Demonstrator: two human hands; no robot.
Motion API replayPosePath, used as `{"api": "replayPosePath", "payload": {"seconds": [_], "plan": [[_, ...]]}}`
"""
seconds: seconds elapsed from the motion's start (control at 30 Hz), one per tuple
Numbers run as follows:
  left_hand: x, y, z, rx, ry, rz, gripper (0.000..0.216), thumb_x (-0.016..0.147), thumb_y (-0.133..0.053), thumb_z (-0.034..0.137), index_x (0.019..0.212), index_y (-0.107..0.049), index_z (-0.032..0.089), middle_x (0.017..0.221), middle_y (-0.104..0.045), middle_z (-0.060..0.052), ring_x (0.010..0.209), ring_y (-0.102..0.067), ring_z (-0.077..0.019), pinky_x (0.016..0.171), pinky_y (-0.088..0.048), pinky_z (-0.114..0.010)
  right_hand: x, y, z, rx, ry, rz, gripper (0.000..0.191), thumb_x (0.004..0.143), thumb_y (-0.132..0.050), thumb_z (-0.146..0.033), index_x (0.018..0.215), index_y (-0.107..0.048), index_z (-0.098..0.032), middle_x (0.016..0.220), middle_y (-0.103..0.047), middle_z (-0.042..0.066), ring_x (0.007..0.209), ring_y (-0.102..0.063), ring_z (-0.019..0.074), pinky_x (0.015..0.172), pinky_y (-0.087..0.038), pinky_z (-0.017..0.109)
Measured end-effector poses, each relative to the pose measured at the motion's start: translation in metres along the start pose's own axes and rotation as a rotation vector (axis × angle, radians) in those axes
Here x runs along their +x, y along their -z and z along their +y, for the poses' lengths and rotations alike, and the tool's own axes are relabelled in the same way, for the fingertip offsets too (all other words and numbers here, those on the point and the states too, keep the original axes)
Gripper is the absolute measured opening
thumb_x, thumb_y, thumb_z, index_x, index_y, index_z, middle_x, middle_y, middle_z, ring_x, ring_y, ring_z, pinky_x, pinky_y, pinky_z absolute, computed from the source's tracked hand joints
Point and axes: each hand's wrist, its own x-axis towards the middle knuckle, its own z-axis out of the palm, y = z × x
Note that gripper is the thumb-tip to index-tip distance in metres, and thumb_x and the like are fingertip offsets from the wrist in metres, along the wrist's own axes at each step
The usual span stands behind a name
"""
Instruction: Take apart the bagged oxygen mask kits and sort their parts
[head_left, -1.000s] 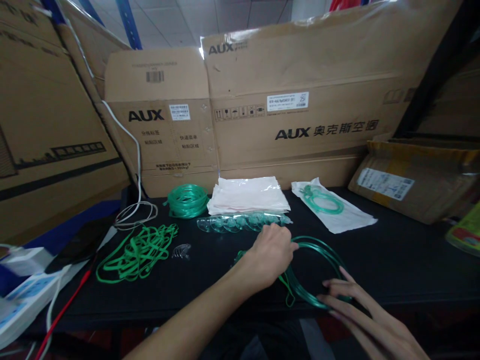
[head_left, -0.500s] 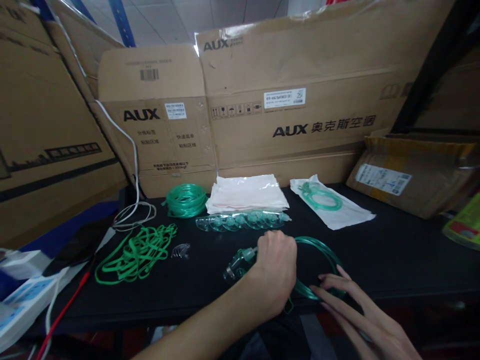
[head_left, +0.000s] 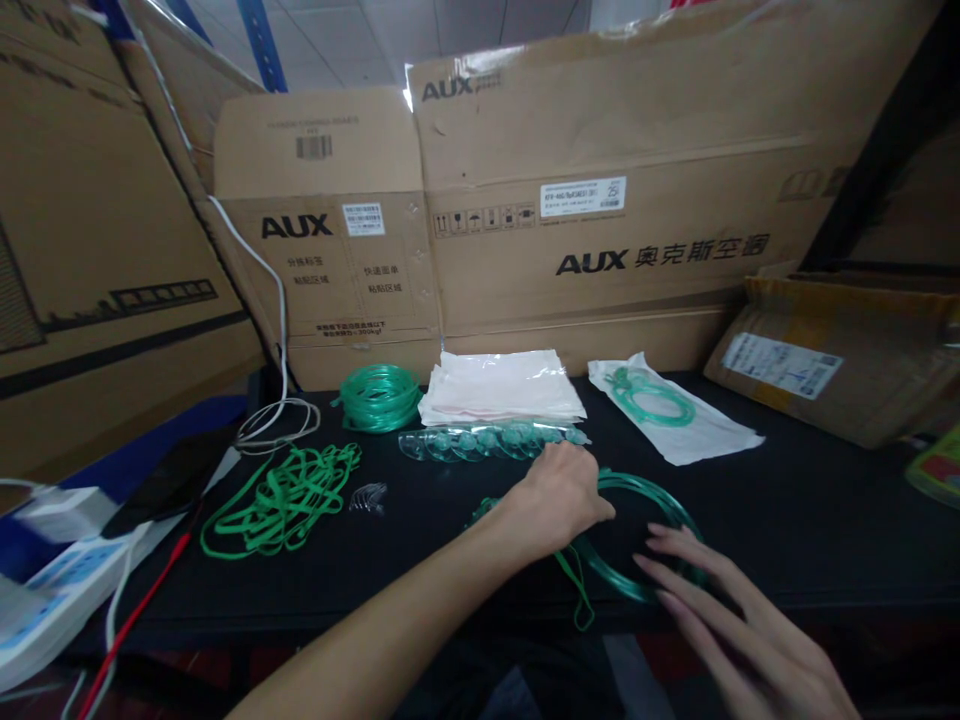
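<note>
My left hand (head_left: 566,492) is closed at the left side of a coil of clear green tubing (head_left: 651,490), which runs in under it; the fingertips are hidden. Below that hand hangs a loop of green elastic strap (head_left: 577,590). A clear green face mask (head_left: 484,512) lies mostly hidden behind my left forearm. My right hand (head_left: 731,605) rests over the coil's right side with its fingers stretched and apart. Just beyond my left hand lies a row of nested clear green masks (head_left: 469,445).
Behind the masks lies a stack of white pouches (head_left: 502,385). Another pouch (head_left: 712,430) carries tubing at the right. Further left are coiled tubing (head_left: 379,398), tangled green straps (head_left: 289,500), small clear pieces (head_left: 369,497) and a power strip (head_left: 67,590). Cardboard boxes (head_left: 487,270) stand behind.
My left hand has moved away from me along the coil, uncovering its lower left part and more of the strap. The mask is now more hidden. My right hand stays near the coil's right side.
</note>
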Motion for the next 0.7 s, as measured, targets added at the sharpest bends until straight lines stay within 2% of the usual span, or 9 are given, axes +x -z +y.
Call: {"api": "replayPosePath", "payload": {"seconds": [0.07,0.13,0.2,0.27,0.37,0.53,0.7], "plan": [[-0.002,-0.003,-0.002,-0.009,-0.035,0.052,0.037,0.087,-0.067,0.032,0.108,-0.073,0.002,0.107,-0.075,-0.021,0.101,-0.072,-0.0335,0.089,-0.057,-0.038,0.016,0.002,0.010,-0.038,-0.070,0.082,0.044,0.098,-0.052,-0.020,0.141,-0.059,-0.030,0.148,-0.055,0.007,0.133,-0.058,0.0287,0.117,-0.040,0.050],[-0.002,-0.006,-0.004,-0.014,-0.071,0.099,0.032,0.089,-0.062,0.027,0.108,-0.071,0.002,0.106,-0.075,-0.020,0.099,-0.072,-0.0330,0.089,-0.057,-0.039,0.033,0.000,0.025,-0.119,-0.170,0.102,0.045,0.100,-0.051,-0.029,0.144,-0.057,-0.024,0.150,-0.054,0.012,0.134,-0.057,0.0336,0.113,-0.044,0.055],[-0.003,-0.010,-0.005,-0.013,-0.101,0.140,0.027,0.090,-0.058,0.022,0.104,-0.071,0.003,0.103,-0.075,-0.019,0.098,-0.072,-0.0326,0.088,-0.057,-0.039,0.046,-0.005,0.041,-0.131,-0.179,0.074,0.042,0.100,-0.050,-0.035,0.138,-0.063,-0.020,0.138,-0.065,0.016,0.124,-0.065,0.0347,0.105,-0.054,0.052],[-0.003,-0.012,-0.007,-0.014,-0.123,0.173,0.024,0.091,-0.055,0.020,0.101,-0.071,0.005,0.102,-0.075,-0.018,0.095,-0.073,-0.0317,0.087,-0.057,-0.038,0.054,-0.010,0.053,-0.093,-0.185,0.036,0.037,0.100,-0.049,-0.035,0.125,-0.072,-0.020,0.120,-0.076,0.013,0.111,-0.073,0.0326,0.099,-0.059,0.049],[-0.003,-0.014,-0.011,-0.019,-0.153,0.199,0.023,0.090,-0.056,0.018,0.103,-0.071,0.007,0.102,-0.075,-0.017,0.094,-0.074,-0.0297,0.084,-0.058,-0.036,0.055,-0.014,0.058,-0.046,-0.213,0.033,0.034,0.099,-0.049,-0.033,0.111,-0.077,-0.018,0.106,-0.081,0.011,0.093,-0.079,0.0297,0.090,-0.064,0.043],[-0.002,-0.013,-0.015,-0.010,-0.233,0.229,0.027,0.090,-0.058,0.017,0.113,-0.068,0.010,0.105,-0.075,-0.015,0.094,-0.074,-0.0281,0.084,-0.058,-0.036,0.056,-0.011,0.051,-0.084,-0.158,0.062,0.032,0.098,-0.050,-0.029,0.108,-0.078,-0.018,0.106,-0.080,0.011,0.089,-0.080,0.0278,0.084,-0.067,0.039],[0.005,-0.022,-0.017,0.033,-0.301,0.265,0.022,0.093,-0.056,0.020,0.108,-0.067,0.008,0.097,-0.074,-0.016,0.089,-0.073,-0.0290,0.078,-0.059,-0.037,0.059,-0.014,0.045,-0.144,-0.063,0.170,0.036,0.102,-0.045,-0.035,0.103,-0.078,-0.019,0.107,-0.078,0.011,0.086,-0.079,0.0243,0.078,-0.068,0.034]]}}
